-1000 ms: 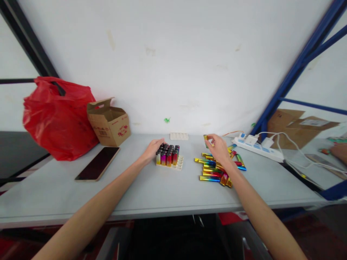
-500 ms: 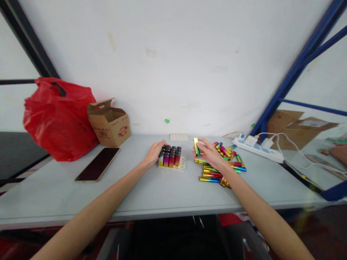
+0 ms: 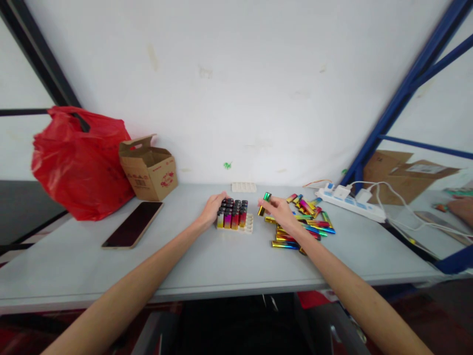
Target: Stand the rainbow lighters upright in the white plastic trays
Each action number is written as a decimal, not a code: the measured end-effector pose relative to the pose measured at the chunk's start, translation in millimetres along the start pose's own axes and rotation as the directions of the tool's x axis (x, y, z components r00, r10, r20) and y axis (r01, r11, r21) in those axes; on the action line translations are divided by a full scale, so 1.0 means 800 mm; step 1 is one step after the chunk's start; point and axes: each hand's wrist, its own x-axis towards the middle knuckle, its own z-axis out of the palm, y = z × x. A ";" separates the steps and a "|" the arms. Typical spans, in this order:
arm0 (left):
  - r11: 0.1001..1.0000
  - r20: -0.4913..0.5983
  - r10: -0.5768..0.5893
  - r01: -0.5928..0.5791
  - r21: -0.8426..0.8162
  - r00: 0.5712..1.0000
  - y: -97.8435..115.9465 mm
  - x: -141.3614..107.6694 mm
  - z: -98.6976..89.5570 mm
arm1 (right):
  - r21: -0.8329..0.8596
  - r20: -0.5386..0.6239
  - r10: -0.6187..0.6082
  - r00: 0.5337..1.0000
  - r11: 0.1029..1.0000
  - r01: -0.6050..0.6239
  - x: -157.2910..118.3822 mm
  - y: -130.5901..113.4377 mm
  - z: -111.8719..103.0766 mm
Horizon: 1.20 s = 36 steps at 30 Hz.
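Observation:
A white slotted tray [image 3: 248,227] stands on the table with several lighters [image 3: 231,217] upright in it. They have black tops and shiny bodies fading from red or purple to gold, and the tray's right-hand slots show bare. My left hand [image 3: 212,207] is closed around the tray's left side, some fingers hidden behind the lighters. Just right of the tray, my right hand [image 3: 278,208] pinches a shiny green-and-gold lighter case [image 3: 263,204], tilted with its green end up. Below and beyond that hand lies a loose pile of similar metallic cases [image 3: 286,244], partly covered by my forearm.
Another white tray [image 3: 244,187] lies by the wall. On the left are a phone [image 3: 133,225], an open cardboard box [image 3: 150,170] and a red plastic bag [image 3: 79,167]. A power strip [image 3: 351,203] with plugs and cables is at right, near a blue frame [image 3: 402,93] and another person's hand [image 3: 461,211].
My right hand has turned the lighter case, so its green end now points up instead of down, and shifted it slightly left. My left hand stays at the tray.

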 end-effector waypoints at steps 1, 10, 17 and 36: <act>1.000 0.001 0.000 0.000 -0.004 1.000 -0.001 0.000 0.000 | 0.002 0.019 -0.012 1.000 1.000 0.012 -0.001 -0.002 0.001; 1.000 0.007 -0.008 0.008 -0.020 1.000 -0.001 0.000 0.000 | 0.333 0.111 0.097 0.989 0.934 -0.129 -0.009 -0.017 0.014; 0.999 0.011 -0.023 0.024 -0.043 1.000 0.002 -0.001 0.001 | 0.237 -0.112 0.171 0.979 0.961 -0.140 -0.006 -0.011 0.012; 1.000 0.001 0.005 -0.005 0.026 1.000 0.002 0.001 0.001 | -0.114 0.034 -0.274 0.961 0.954 0.276 -0.021 -0.027 0.026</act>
